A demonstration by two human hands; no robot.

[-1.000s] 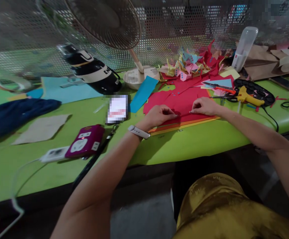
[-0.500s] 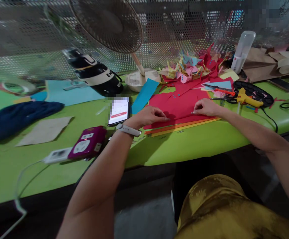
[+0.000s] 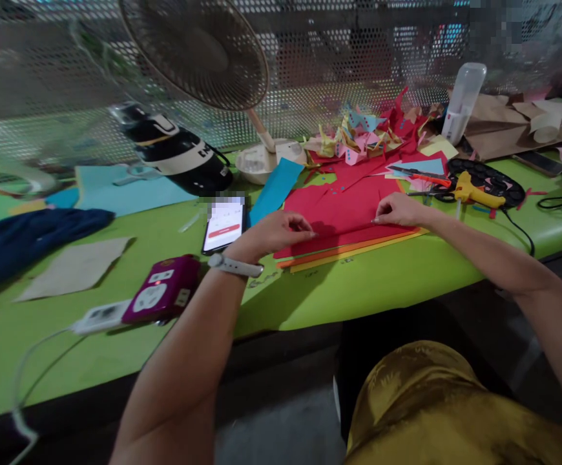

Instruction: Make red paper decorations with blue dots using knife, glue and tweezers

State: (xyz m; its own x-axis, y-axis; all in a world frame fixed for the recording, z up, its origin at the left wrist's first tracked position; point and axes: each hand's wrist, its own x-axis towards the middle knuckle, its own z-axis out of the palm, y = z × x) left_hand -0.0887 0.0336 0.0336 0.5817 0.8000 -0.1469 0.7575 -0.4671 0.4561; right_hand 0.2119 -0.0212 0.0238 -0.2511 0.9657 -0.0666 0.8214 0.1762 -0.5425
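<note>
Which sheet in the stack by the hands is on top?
The red sheet between left hand and right hand: its broad face shows; the orange sheet and yellow sheet show only as near-edge strips.

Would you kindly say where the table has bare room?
Bare green table shows between the beige sheet and white cable, and along its edge before the red paper; around the folded papers and glue gun it's crowded.

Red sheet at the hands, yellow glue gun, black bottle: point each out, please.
Red sheet (image 3: 332,208), head view: middle of its flat area.
Yellow glue gun (image 3: 476,193), head view: middle of its body.
Black bottle (image 3: 179,164), head view: its white band.
</note>
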